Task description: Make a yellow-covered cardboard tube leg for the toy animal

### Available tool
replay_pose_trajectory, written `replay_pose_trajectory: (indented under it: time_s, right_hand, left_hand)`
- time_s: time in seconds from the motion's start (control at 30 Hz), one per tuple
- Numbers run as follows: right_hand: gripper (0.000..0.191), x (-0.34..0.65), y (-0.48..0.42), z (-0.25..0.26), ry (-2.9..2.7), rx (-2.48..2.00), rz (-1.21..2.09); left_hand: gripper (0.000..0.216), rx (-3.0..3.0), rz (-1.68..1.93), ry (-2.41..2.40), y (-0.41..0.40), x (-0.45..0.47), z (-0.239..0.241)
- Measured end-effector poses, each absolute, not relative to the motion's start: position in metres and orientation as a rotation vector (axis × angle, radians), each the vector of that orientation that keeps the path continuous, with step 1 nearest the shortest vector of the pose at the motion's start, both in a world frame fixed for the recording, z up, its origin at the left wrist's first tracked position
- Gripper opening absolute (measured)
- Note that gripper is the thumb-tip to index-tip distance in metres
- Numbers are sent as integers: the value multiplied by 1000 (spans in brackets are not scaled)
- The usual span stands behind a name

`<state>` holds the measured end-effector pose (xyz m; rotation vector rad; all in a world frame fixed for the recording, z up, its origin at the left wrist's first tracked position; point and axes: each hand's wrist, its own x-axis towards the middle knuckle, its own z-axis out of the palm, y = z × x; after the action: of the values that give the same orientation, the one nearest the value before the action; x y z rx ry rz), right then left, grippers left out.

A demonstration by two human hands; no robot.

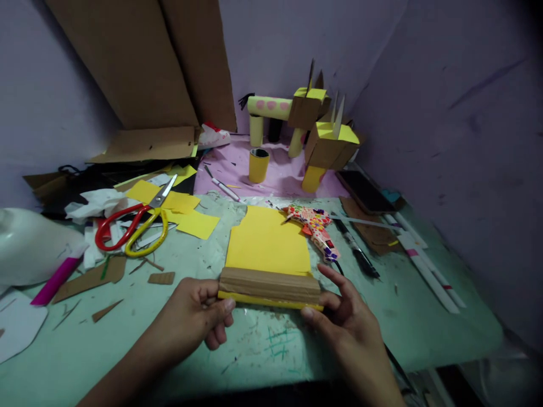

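A strip of brown corrugated cardboard point(270, 285) with a yellow paper edge lies across the near end of a yellow paper sheet point(268, 243). My left hand point(207, 316) pinches the strip's left end between thumb and fingers. At its right end, my right hand point(339, 308) grips the strip with the thumb on the near edge, the index finger lifted. Beyond the right hand rests a glue gun point(314, 225) covered in flowered paper, beside the yellow sheet. How the strip joins the sheet I cannot tell.
Scissors point(142, 223) with red and yellow handles lie left on yellow scraps, near a white bottle point(36, 246). Behind stand a yellow tube point(258, 167) and cardboard animal figures point(311, 107). A phone point(367, 191), a brush-like tool point(355, 249) and white strips point(428, 271) lie right.
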<state>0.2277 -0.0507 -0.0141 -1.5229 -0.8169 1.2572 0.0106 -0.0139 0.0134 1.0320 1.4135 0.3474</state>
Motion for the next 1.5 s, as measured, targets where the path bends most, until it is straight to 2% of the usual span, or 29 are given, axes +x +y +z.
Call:
replay_pose_trajectory:
  time_s: [0.77, 1.0, 1.5]
  right_hand:
    - [69, 234, -50, -12, -832, -1383, 1381]
    - [57, 232, -53, -10, -888, -1411, 1297]
    - [54, 231, -58, -14, -962, -1488, 1228]
  left_hand:
    - [37, 1010, 339, 1363, -11, 5, 13]
    - [40, 1001, 350, 1366, -12, 1, 3]
    - [40, 1030, 378, 1371, -16, 2, 5]
